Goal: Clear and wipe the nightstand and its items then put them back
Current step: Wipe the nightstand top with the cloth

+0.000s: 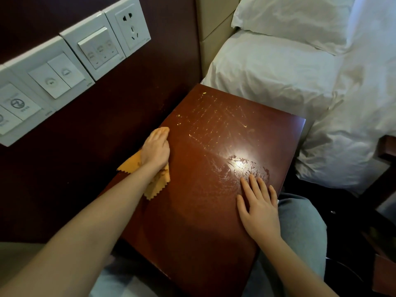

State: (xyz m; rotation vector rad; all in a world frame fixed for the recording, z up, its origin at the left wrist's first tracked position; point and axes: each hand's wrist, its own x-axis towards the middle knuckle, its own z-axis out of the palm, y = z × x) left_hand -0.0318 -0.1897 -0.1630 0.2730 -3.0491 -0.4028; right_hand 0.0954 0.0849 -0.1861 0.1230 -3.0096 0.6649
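Observation:
The dark red-brown nightstand [199, 211] fills the middle of the head view, its scratched glossy top bare of items. An orange cloth [157, 185] with zigzag edges lies at the top's left edge, by the wall. My left hand [155, 150] presses flat on that cloth, fingers straight and pointing away from me. My right hand [258, 202] rests flat on the top near its right edge, fingers spread, just below a bright glare spot.
A dark wall panel with white switches and a socket [130, 28] runs along the left. A bed with white bedding [278, 82] and a pillow [295, 20] borders the nightstand on the right. My knees in light jeans [304, 228] sit below the front edge.

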